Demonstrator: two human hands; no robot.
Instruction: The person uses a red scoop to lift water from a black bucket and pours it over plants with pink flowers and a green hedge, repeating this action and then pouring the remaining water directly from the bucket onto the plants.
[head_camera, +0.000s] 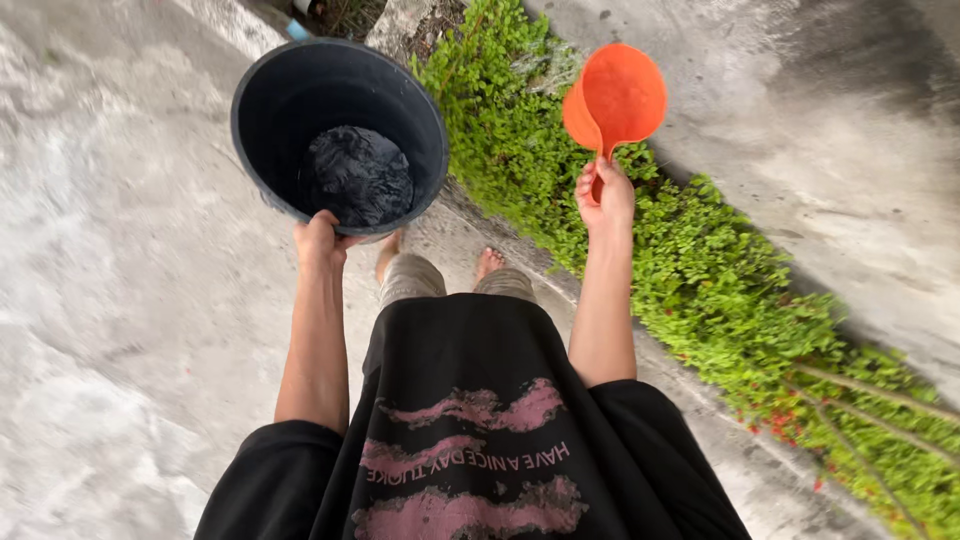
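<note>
Left hand (320, 240) grips rim of black plastic bucket (270, 110), dark water inside, held over concrete. Right hand (605, 195) closed around handle of orange plastic dipper (620, 95), raised above green groundcover strip (700, 270).

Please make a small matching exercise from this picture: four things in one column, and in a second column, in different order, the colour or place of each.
Things:
1. bucket
2. scoop
3. plants
4. left hand

Descriptions:
A. orange, held up by its handle in the right hand
B. green strip between concrete
C. grips the bucket's near rim
D. dark, with dark water at the bottom

Pairs: 1-D, 2-A, 3-B, 4-C
</note>
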